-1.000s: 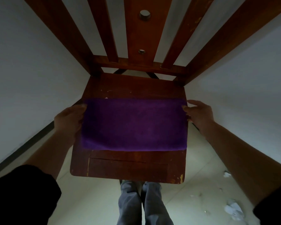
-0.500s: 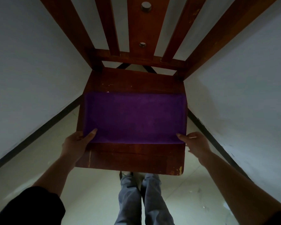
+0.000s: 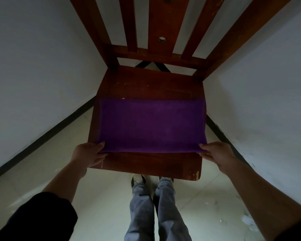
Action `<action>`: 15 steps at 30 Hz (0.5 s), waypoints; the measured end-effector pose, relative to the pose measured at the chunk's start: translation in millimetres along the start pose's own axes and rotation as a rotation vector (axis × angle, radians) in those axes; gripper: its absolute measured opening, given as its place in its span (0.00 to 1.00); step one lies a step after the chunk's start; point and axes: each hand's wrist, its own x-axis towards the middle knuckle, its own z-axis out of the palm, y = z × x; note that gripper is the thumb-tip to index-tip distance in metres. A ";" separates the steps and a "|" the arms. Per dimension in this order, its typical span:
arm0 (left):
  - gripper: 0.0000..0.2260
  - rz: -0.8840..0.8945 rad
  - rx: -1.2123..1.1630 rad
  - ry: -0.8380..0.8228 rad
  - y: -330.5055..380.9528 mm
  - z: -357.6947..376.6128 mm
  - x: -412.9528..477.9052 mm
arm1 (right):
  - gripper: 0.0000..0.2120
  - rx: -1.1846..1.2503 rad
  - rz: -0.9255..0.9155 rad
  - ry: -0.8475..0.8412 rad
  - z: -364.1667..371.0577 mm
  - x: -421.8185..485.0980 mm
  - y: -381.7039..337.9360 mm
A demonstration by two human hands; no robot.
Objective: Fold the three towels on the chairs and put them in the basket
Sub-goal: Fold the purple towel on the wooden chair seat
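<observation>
A purple towel (image 3: 152, 125) lies flat as a wide rectangle on the seat of a dark wooden chair (image 3: 146, 84). My left hand (image 3: 89, 154) pinches the towel's near left corner, thumb on top of the cloth. At the near right corner my right hand (image 3: 215, 153) grips the cloth the same way. Both corners sit just above the seat near its front edge. No basket or other towels are in view.
The chair stands in a corner between two white walls (image 3: 33, 75) with dark baseboards. Its slatted back (image 3: 161, 26) rises at the far side. My legs and shoes (image 3: 151, 197) stand on the pale tiled floor in front of the seat. Scraps of paper (image 3: 248, 221) lie at lower right.
My hands slid from the towel's far corners down its sides to the near corners and closed on them. The towel stayed flat on the seat.
</observation>
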 end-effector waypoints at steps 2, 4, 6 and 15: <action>0.07 -0.049 -0.119 -0.030 -0.6 3.7 -6.8 | 0.07 0.044 0.011 0.016 0.2 -0.6 2.0; 0.11 -0.042 -0.194 -0.059 -2.9 7.2 -11.1 | 0.08 0.085 -0.019 0.018 2.2 0.0 2.1; 0.12 0.003 -0.175 -0.040 -5.7 9.0 -9.9 | 0.07 0.109 -0.048 0.025 4.2 -1.2 -1.2; 0.04 0.135 -0.094 0.093 -8.1 12.5 -14.3 | 0.15 0.118 -0.057 -0.220 10.6 -35.8 -40.2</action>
